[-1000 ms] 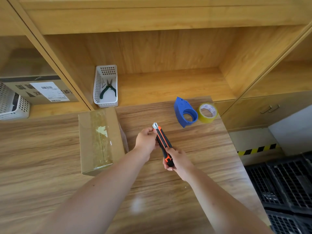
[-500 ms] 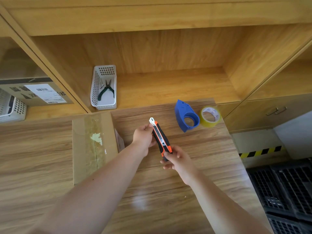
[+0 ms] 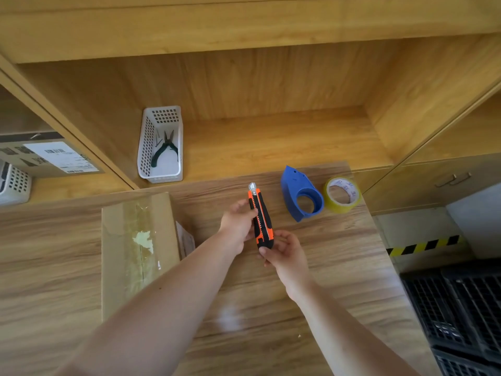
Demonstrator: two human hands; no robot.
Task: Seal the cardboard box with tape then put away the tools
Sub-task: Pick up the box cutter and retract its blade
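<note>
An orange and black utility knife (image 3: 260, 215) is held above the wooden table, tip pointing away from me. My left hand (image 3: 236, 227) grips its upper body from the left and my right hand (image 3: 284, 255) pinches its lower end. The cardboard box (image 3: 137, 248) lies to the left, with clear tape running along its top seam. A blue tape dispenser (image 3: 301, 196) and a yellow tape roll (image 3: 342, 194) sit at the table's far right. A white basket (image 3: 160, 143) holding black pliers (image 3: 164, 150) stands on the shelf behind.
The wooden table (image 3: 325, 267) ends at the right, with black crates (image 3: 455, 308) on the floor beyond. A second white basket (image 3: 13, 183) and a labelled carton (image 3: 46, 156) sit in the left shelf bay. A drawer with handles (image 3: 452, 180) is at right.
Both hands and the knife have lifted slightly further from me. The knife now stands more upright in view. My head view has shifted, so the box sits lower left.
</note>
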